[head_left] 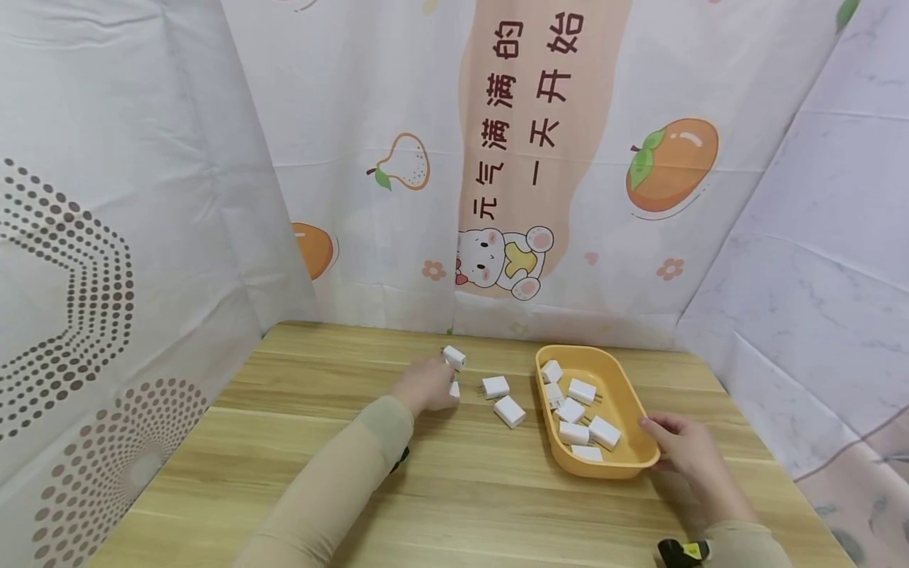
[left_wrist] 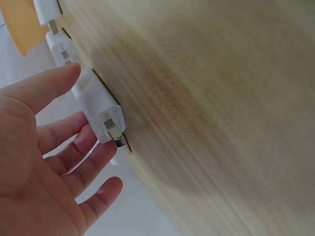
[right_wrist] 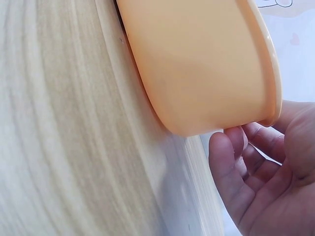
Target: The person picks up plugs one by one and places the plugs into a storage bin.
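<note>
On the wooden table, my left hand (head_left: 424,384) reaches over a white USB charger plug (left_wrist: 98,105). In the left wrist view its thumb and loosely bent fingers lie around the charger, fingertips close against it; firm contact is hard to make out. The charger lies on the tabletop with its metal prongs showing. Another white charger (head_left: 454,357) lies just beyond the hand. My right hand (head_left: 685,450) holds the near right corner of an orange plastic tray (head_left: 632,394), thumb over the rim and fingers bent outside below it. Several white chargers (head_left: 582,392) lie jumbled inside the tray.
Two more chargers lie between the left hand and the tray, one upper (head_left: 495,386) and one lower (head_left: 509,412). A printed curtain (head_left: 398,237) hangs along the table's back edge, with pale sheets at both sides. A black strap (head_left: 680,552) shows at the right wrist.
</note>
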